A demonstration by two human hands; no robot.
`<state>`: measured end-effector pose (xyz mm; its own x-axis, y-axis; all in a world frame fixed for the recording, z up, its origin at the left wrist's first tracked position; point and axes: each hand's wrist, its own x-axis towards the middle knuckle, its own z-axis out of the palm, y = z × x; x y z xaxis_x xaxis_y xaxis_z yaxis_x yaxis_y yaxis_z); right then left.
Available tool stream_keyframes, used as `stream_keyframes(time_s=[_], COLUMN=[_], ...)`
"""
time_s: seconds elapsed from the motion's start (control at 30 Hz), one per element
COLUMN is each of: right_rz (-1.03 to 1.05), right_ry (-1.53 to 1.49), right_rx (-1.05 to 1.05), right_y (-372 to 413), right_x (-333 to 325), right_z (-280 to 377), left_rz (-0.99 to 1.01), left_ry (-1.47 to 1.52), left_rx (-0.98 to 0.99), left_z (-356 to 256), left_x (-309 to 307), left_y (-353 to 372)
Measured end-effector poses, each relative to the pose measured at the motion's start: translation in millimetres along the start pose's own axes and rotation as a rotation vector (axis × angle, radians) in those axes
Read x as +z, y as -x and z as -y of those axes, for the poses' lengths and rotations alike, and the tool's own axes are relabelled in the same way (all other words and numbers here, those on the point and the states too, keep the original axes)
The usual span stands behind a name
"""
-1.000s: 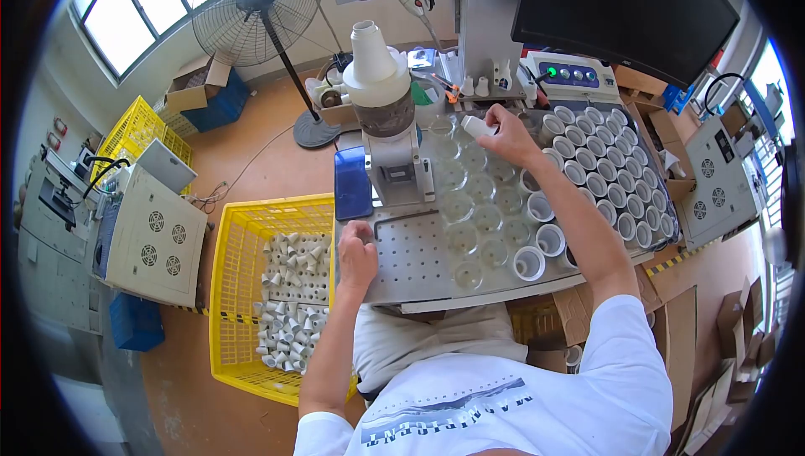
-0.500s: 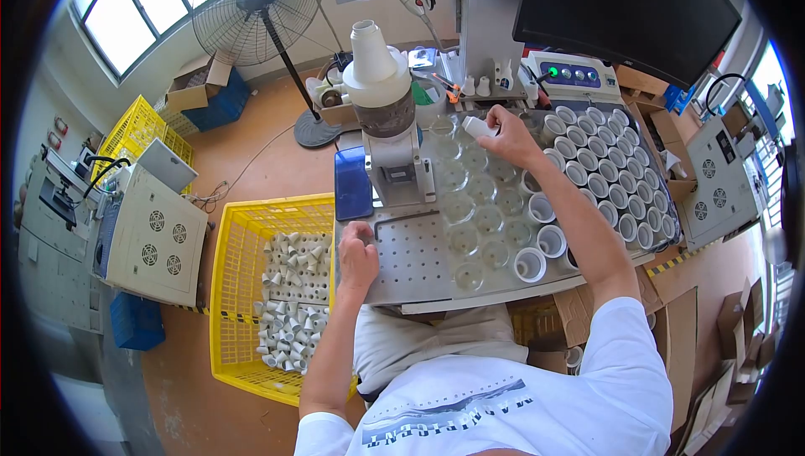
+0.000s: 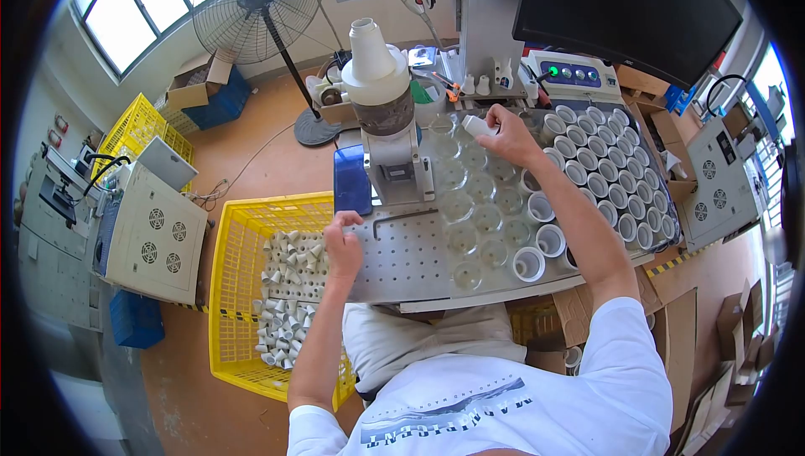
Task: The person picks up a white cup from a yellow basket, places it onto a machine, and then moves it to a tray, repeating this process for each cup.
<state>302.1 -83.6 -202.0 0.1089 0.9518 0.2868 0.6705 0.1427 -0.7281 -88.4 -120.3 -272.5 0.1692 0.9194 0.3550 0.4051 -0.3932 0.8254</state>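
Observation:
A small white cup-like part (image 3: 476,126) is pinched in the fingers of my right hand (image 3: 506,136), above the back of a clear tray with round pockets (image 3: 489,220). White cups (image 3: 598,185) stand in rows to the right of that forearm. At the left edge of the perforated metal plate (image 3: 402,259) is my left hand (image 3: 343,246), its fingers curled; whether anything small is in them is hidden. A hex key (image 3: 405,218) lies on the plate just right of it. The machine column with a white cone-shaped part (image 3: 371,58) on top stands behind the plate.
A yellow basket (image 3: 225,288) holding many small white cone parts stands on the floor at the left. A blue flat case (image 3: 352,179) lies beside the column. A monitor (image 3: 625,16) hangs at the back right, above a control box (image 3: 574,72). A fan (image 3: 258,16) stands behind.
My left hand has moved slightly left and up, uncovering more of the hex key and plate. My right hand and the white part in it have barely moved.

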Motion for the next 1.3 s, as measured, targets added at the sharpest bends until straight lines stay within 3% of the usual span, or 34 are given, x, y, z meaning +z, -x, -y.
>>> stream_keyframes(time_s=[0.13, 0.27, 0.33, 0.4, 0.43, 0.6, 0.67, 0.7, 0.77, 0.8, 0.87, 0.93, 1.0, 1.07, 1.17, 1.27, 1.3], right_rz=[0.007, -0.003, -0.01, -0.03, -0.03, -0.262, -0.308, -0.296, -0.284, -0.241, -0.193, -0.143, -0.141, -0.138, -0.063, 0.275, 0.389], right_ry=[0.005, 0.0, -0.007, -0.149, -0.147, -0.635, -0.743, -0.754, -0.772, -0.667, -0.571, -0.317, -0.352, -0.379, -0.403, 0.204, 0.381], right_rx=[0.007, 0.01, 0.013, 0.088, 0.087, -0.129, -0.204, -0.292, -0.377, -0.394, -0.41, -0.372, -0.347, -0.302, -0.37, -0.289, -0.156], right_y=[-1, -1, -6, -16, -20, -57, -67, -67, -67, -64, -60, -60, -58, -58, -41, -2, 16], right_x=[0, -2, -6, -11, -16, -51, -44, -39, -22, -10, 6, 22, 27, 29, 5, -57, -70], right_z=[-1, 0, 1, 2, 12, 113, 150, 172, 199, 209, 213, 209, 206, 198, 170, 140, 131], left_rz=[-0.248, -0.308, -0.352, -0.354, -0.341, -0.179, 0.057, 0.056, -0.071, -0.305, -0.357, -0.321, -0.322, -0.383, -0.393, -0.43, -0.448], left_ry=[0.013, 0.068, -0.082, -0.239, -0.181, -0.231, 0.54, 0.543, 0.391, -0.154, -0.344, 0.001, 0.109, -0.08, -0.138, -0.157, -0.334], left_rx=[0.144, 0.367, 0.335, 0.308, 0.313, 0.399, -0.029, -0.03, 0.218, 0.391, 0.481, 0.298, 0.182, 0.163, 0.039, -0.184, -0.182], left_z=[-31, -90, -119, -154, -162, -204, -213, -214, -210, -208, -204, -174, -132, -83, 5, 81, 100], left_x=[-30, -58, -62, -60, -54, -17, -12, -17, -42, -53, -81, -105, -123, -141, -177, -223, -235], left_y=[-61, -135, -163, -185, -200, -230, -237, -235, -224, -211, -176, -152, -133, -114, -85, -54, -45])
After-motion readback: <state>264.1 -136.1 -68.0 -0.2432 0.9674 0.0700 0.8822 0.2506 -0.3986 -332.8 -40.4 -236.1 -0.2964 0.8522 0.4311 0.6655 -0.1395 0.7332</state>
